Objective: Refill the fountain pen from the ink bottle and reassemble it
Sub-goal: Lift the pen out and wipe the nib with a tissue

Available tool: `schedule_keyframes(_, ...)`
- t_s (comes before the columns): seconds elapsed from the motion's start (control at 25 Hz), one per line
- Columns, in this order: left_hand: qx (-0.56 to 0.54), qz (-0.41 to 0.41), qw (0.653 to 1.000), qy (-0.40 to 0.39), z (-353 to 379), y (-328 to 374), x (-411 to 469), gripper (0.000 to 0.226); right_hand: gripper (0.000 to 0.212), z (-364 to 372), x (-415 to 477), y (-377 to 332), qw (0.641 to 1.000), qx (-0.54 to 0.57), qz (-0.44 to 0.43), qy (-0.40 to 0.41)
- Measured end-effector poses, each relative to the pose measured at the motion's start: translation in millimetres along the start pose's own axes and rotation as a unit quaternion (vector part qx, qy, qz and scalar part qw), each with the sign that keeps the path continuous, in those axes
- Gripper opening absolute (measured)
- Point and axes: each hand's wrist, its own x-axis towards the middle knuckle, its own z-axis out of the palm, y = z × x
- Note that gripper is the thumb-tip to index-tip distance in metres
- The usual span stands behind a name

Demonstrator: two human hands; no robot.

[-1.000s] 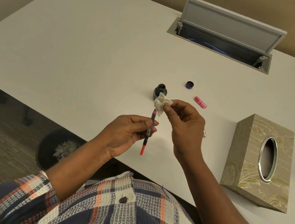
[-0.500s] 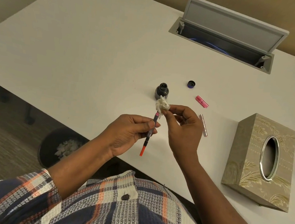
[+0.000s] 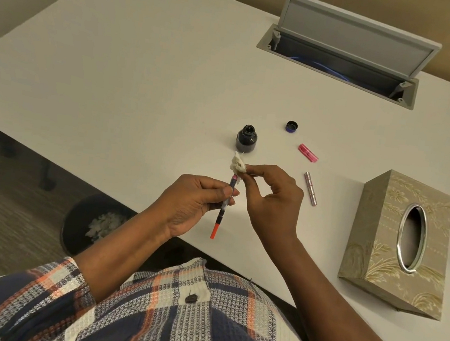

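Head view: left grip (image 3: 194,204) pinches pen (image 3: 219,220), right grip (image 3: 271,201) holds tissue (image 3: 238,165) atop

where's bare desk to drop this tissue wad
The widest bare patch of desk lies left of the ink bottle, out to the desk's edge. Another runs between the bottle cap and the cable hatch. Crowded: between bottle and tissue box, where the pink cap and barrel lie.

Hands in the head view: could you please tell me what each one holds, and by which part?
The left hand grips the pen section around its middle; the right hand pinches a crumpled tissue by its edge, at the pen's top end.
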Motion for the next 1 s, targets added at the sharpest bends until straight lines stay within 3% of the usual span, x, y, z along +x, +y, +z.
schedule_keyframes(0.08,-0.021,-0.01,1.0,-0.001,0.1,-1.8,-0.4,0.013,0.009,-1.4,3.2,-4.7,0.99,0.077,0.118,0.019)
schedule_keyframes(0.12,-0.038,-0.016,0.999,-0.001,0.4,-2.0,-0.7,0.014,0.01,-2.8,7.5,-7.9,0.96,0.162,0.224,0.041)
schedule_keyframes(0.2,-0.061,-0.022,0.998,0.008,0.0,-1.0,-0.2,0.015,0.008,-7.2,19.7,-9.6,0.835,0.344,0.425,0.068)
schedule_keyframes(0.28,-0.071,-0.019,0.997,0.015,-2.2,0.5,0.9,0.014,0.008,-10.2,27.5,-5.3,0.694,0.458,0.554,0.042)
schedule_keyframes(0.32,-0.074,-0.017,0.997,0.014,-2.8,0.8,1.6,0.013,0.013,-11.0,27.8,-4.5,0.641,0.493,0.587,0.027)
schedule_keyframes(0.4,-0.075,-0.012,0.997,0.007,-0.7,0.9,2.1,0.014,0.022,-9.6,23.6,-4.0,0.583,0.535,0.611,0.006)
schedule_keyframes(0.56,-0.08,0.014,0.997,0.017,3.8,1.5,1.2,0.014,0.025,-7.1,23.1,-6.8,0.555,0.567,0.609,-0.018)
schedule_keyframes(0.76,-0.107,0.043,0.993,0.038,4.0,3.8,2.4,0.016,0.012,-9.1,22.9,-10.5,0.504,0.604,0.615,-0.055)
schedule_keyframes(0.88,-0.124,0.044,0.991,0.024,6.2,4.0,2.5,0.017,0.021,-9.7,20.0,-12.8,0.487,0.61,0.621,-0.075)
schedule_keyframes(1.0,-0.165,0.024,0.986,0.012,5.6,3.3,3.2,0.021,0.033,-7.1,19.5,-12.0,0.495,0.594,0.63,-0.075)
